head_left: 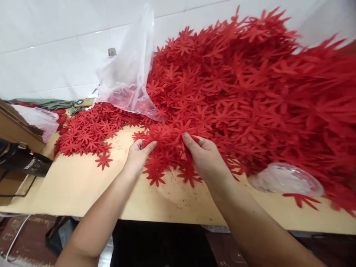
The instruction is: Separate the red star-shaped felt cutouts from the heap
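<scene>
Many thin, red artificial flowers [191, 85] with narrow radiating petals form a large heap on the table, and my hands are at its front edge. My left hand [140, 154] is closed at the left of a loose cluster, its thumb and fingers gripping a red artificial flower [164, 139]. Between the thumb and forefinger of my right hand [205, 154] are the petals of another red artificial flower [189, 172]; the other fingers curl out of sight beneath. Overlapping petals hide how many pieces each hand holds.
A smaller pile of red flowers [86, 129] lies left, beside a clear plastic bag [128, 78]. A transparent plastic container [289, 180] sits at the right. On the far left are a black bottle [25, 157] and cardboard box [19, 118]. White tiles back the table [83, 189].
</scene>
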Available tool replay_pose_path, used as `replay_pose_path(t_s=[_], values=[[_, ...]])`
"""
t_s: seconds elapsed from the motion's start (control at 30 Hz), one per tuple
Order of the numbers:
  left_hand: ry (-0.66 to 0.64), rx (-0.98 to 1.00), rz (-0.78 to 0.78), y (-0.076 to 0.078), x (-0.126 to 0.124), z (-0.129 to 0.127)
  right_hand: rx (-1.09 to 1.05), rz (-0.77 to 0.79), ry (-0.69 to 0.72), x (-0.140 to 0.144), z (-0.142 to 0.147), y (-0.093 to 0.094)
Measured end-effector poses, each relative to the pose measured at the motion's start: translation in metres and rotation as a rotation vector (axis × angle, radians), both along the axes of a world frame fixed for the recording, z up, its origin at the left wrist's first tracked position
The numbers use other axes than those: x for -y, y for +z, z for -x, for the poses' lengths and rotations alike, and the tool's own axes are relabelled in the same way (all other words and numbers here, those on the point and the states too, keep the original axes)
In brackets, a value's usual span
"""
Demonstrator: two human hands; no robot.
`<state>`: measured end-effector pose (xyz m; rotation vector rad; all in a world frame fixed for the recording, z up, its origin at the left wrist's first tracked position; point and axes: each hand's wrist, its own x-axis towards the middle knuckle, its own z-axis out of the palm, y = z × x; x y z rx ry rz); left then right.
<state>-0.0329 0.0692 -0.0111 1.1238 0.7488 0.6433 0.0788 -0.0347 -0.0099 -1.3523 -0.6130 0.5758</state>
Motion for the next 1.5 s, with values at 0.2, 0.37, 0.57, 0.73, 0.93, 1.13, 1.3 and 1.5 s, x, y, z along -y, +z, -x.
replay_pose_path(t_s=[0.2, 0.37, 0.57, 0.73, 0.93, 1.13, 1.3, 1.5], values=[[-0.136, -0.109, -0.004, -0.004, -0.003, -0.022, -0.016, 0.007, 0.040, 0.007, -0.021, -0.004], [-0.132, -0.124, -0.062, 0.000, -0.006, -0.028, -0.089, -0.021, 0.069, 0.003, -0.030, -0.005], [-0.080, -0.115, -0.026, -0.003, -0.004, -0.037, -0.074, -0.027, 0.164, 0.003, -0.035, -0.005], [-0.199, -0.031, -0.003, -0.005, 0.003, -0.043, -0.024, 0.049, 0.168, -0.002, -0.039, -0.005], [-0.232, -0.110, -0.096, -0.005, 0.000, -0.038, -0.042, -0.017, 0.172, -0.012, -0.050, -0.009], [-0.140, -0.161, -0.140, 0.002, -0.008, -0.037, 0.050, -0.031, 0.074, -0.008, -0.061, -0.014], [-0.118, -0.200, -0.175, 0.000, -0.009, -0.039, 0.126, 0.049, 0.061, -0.006, -0.061, -0.016], [-0.058, -0.193, -0.254, -0.002, -0.010, -0.035, 0.123, 0.024, 0.039, -0.007, -0.062, -0.018]])
